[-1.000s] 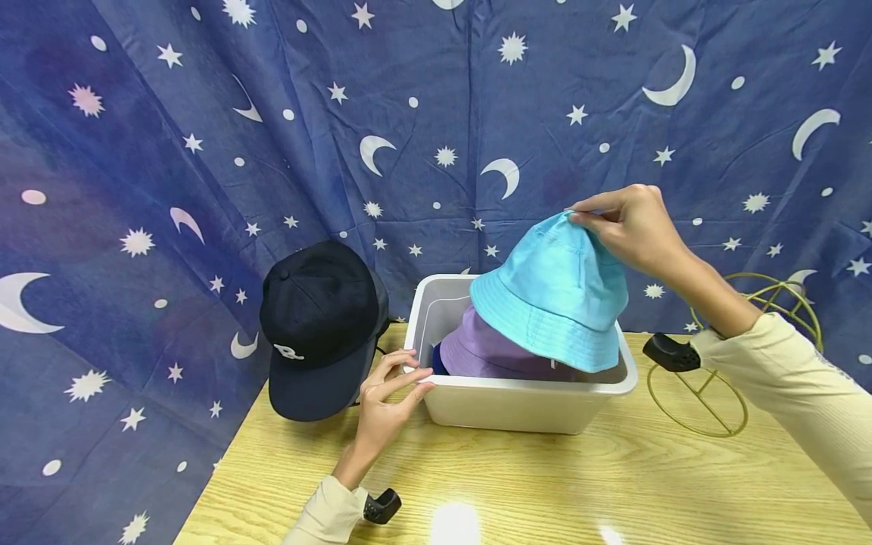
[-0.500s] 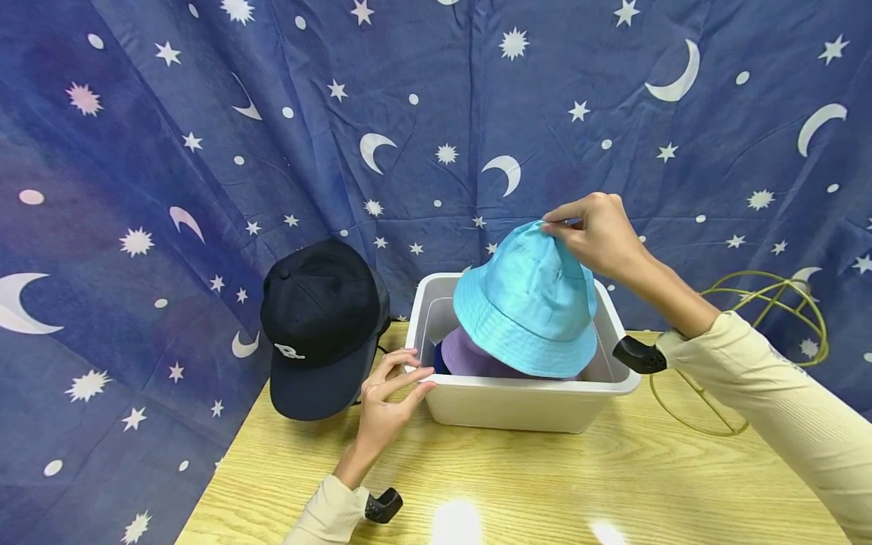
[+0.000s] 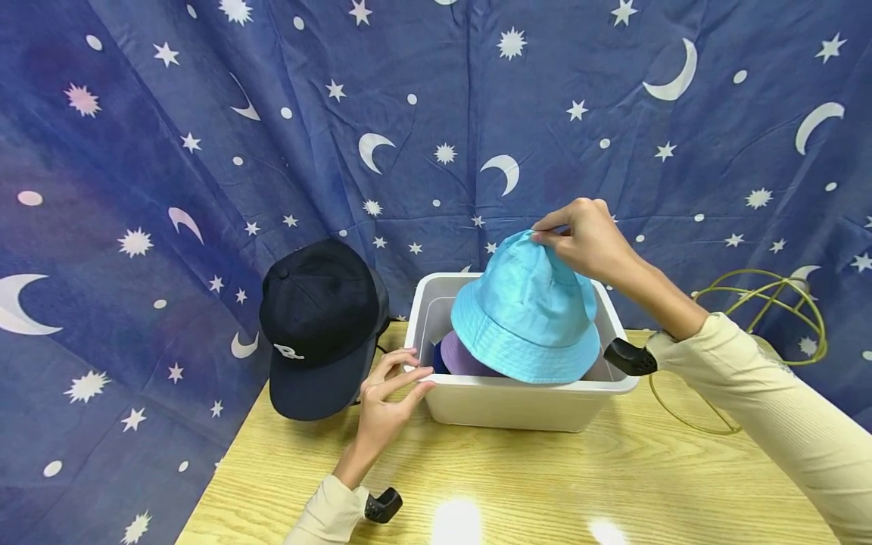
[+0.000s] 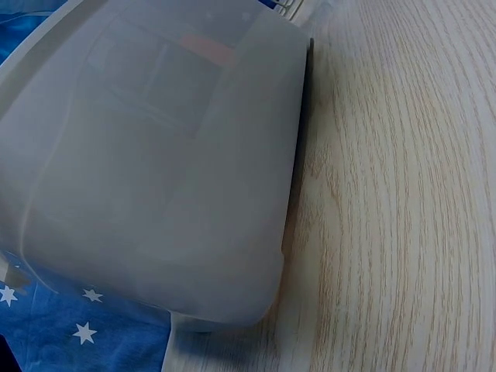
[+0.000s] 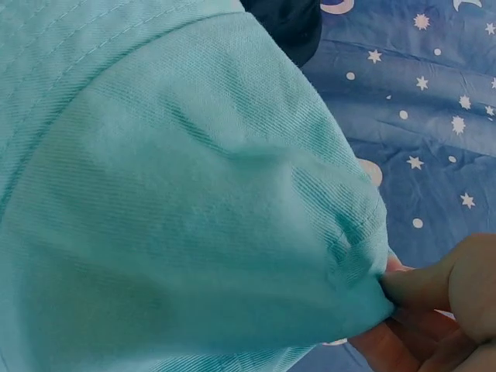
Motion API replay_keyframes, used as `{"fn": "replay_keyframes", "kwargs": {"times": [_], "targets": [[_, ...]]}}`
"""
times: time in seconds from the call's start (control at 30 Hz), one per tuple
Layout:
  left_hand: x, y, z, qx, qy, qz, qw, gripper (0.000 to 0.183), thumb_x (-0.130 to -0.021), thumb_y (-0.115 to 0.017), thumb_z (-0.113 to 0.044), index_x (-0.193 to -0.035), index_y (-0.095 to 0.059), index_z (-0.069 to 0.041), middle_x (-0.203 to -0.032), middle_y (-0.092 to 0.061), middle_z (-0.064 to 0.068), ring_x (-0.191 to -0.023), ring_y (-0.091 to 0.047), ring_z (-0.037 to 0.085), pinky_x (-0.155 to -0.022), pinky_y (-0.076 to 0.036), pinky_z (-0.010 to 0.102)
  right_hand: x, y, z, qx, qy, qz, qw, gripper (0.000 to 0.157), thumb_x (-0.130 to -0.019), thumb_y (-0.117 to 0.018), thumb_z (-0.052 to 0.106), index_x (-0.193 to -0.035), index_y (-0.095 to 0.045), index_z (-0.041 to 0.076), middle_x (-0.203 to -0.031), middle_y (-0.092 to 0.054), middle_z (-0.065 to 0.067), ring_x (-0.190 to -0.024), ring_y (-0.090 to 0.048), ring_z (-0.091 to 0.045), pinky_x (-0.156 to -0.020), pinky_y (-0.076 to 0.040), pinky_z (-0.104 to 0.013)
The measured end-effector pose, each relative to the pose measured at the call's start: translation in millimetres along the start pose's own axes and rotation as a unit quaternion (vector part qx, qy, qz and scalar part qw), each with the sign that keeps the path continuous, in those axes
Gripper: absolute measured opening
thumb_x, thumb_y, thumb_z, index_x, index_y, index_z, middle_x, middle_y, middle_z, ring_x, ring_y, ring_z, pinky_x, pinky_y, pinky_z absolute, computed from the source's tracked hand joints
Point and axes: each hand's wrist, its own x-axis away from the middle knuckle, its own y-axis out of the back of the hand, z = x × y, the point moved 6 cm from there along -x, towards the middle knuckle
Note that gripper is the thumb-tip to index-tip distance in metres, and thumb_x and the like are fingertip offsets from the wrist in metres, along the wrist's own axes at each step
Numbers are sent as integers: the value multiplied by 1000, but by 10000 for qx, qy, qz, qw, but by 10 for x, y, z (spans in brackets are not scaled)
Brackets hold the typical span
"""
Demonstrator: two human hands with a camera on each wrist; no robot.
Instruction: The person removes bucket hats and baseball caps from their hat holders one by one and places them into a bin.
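My right hand (image 3: 591, 238) pinches the crown of a light blue bucket hat (image 3: 531, 303). This hat hangs brim down over a white plastic bin (image 3: 504, 405), its brim overlapping the bin's front rim in the head view. Up close in the right wrist view, the thumb and fingers (image 5: 422, 287) gather the fabric of the crown. My left hand (image 3: 384, 405) grips the bin's front left corner, fingertips at the rim. Inside the bin, a purple hat (image 3: 463, 356) and a dark blue piece (image 3: 439, 359) are partly hidden under the light blue hat.
A black baseball cap (image 3: 320, 310) sits raised left of the bin, its support mostly hidden. A gold wire stand (image 3: 770, 288) stands at the right, partly behind my sleeve. A blue star-patterned cloth (image 3: 422, 113) hangs behind the wooden table (image 3: 531, 484).
My right hand has brought the light blue hat leftward and slightly down over the bin, covering more of the purple hat. The left hand stays at the bin's corner.
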Motion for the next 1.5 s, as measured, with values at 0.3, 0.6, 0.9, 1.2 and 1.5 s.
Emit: {"fn": "replay_keyframes", "kwargs": {"times": [0.3, 0.6, 0.9, 1.2, 1.5], "targets": [[1, 6, 7, 40, 36, 10, 10000, 31, -60, -79, 16, -88, -74, 4, -94, -61, 16, -98, -56, 43, -83, -51, 32, -151, -233, -124, 10, 87, 11, 10000, 13, -86, -64, 0, -92, -73, -7, -90, -70, -21, -85, -67, -33, -71, -54, -43], [-2, -5, -2, 4, 43, 25, 10000, 29, -60, -79, 16, -87, -73, 5, -93, -62, 16, -97, -56, 43, -82, -51, 33, -192, -522, -327, 101, -105, -295, 9995, 15, -87, -60, -4, -92, -72, -8, -91, -69, -23, -85, -67, -35, -67, -53, -43], [-3, -12, -1, -20, 38, 49, 10000, 31, -60, -79, 15, -88, -74, 4, -93, -62, 15, -99, -57, 41, -82, -51, 33, -128, -713, -385, 25, -14, -332, 9994, 13, -89, -61, -1, -93, -73, -7, -91, -69, -21, -79, -67, -32, -63, -52, -39], [-3, -10, -23, -87, 123, 53, 9999, 32, -58, -79, 17, -88, -74, 4, -94, -62, 16, -97, -56, 44, -80, -52, 36, -15, -769, -368, 116, 71, 187, 9997, 12, -87, -64, 0, -92, -73, -7, -90, -70, -21, -72, -66, -27, -59, -50, -36], [-84, -2, -97, -226, 239, 333, 9989, 36, -61, -78, 16, -92, -75, -1, -99, -62, 16, -96, -57, 43, -80, -51, 33, 166, -791, -358, 132, 183, 729, 9971, 18, -82, -73, 7, -95, -72, -6, -96, -69, -19, -73, -64, -26, -71, -51, -40]]}}
